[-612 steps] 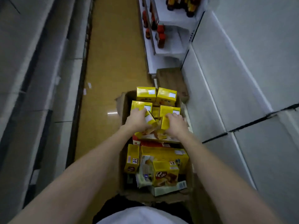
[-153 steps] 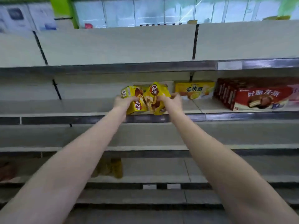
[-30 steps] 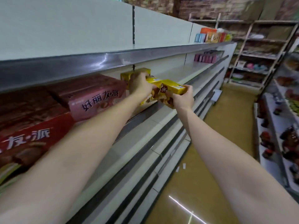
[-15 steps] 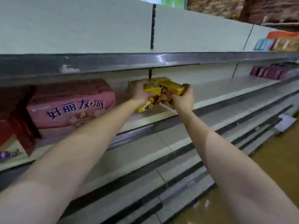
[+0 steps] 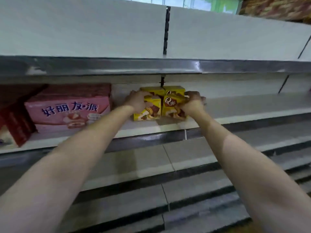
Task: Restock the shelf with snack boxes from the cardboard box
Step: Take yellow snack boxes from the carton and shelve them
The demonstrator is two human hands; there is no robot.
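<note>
change: yellow snack boxes (image 5: 159, 105), tilted in mid-air half a second ago, now sit upright on the shelf (image 5: 151, 127), frame centre; placement nearly done
pink box (image 5: 67, 106): left, well apart from them
left hand (image 5: 137, 101): gripping left box's side
right hand (image 5: 193, 102): gripping right box's side
cardboard box: out of view
room: white shelving, lower shelves bare here

Surfaces as I see them from here:
- Yellow snack boxes (image 5: 152, 108): printed card, slightly glossy, smooth faces.
- Pink carton (image 5: 67, 108) toward the left end of the shelf (image 5: 244, 108): printed card, soft sheen on the front.
- Red carton (image 5: 18, 130) at the left edge: card, duller.
- Shelf boards: white, matt, smooth.
- Front rail (image 5: 117, 66) above: grey metal, glossy, scuffed.
</note>
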